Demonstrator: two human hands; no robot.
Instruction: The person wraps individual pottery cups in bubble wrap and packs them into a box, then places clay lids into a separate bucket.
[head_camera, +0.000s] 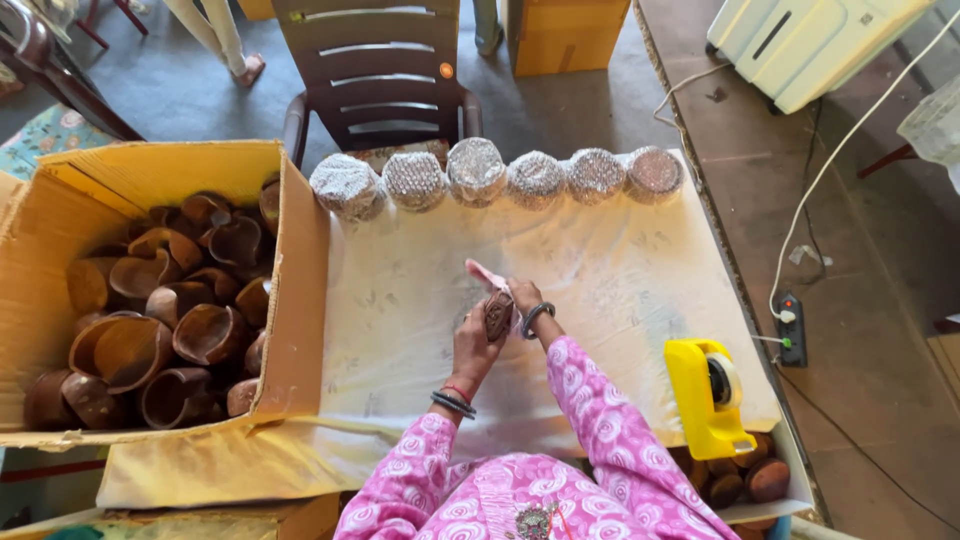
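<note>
Small brown clay lamp (498, 314), carved face showing, held upright mid-worktop (620, 280). Left hand (474, 345) grip closed round its base; right hand (523, 296) pinches its top beside pink cloth (484, 274). Six foil-wrapped bundles (476, 171) in a row behind. One yellow tape dispenser (706, 395), right.

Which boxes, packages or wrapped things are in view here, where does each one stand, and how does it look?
Open cardboard box: left, yellow-brown, full of brown clay cups.
Wrapped bundles: six in a row at the sheet's far edge, round, silvery.
Closed carton: floor, top centre, yellow-brown.
Tape dispenser: right, yellow.
Small brown wrapped piece: held in both hands.
</note>
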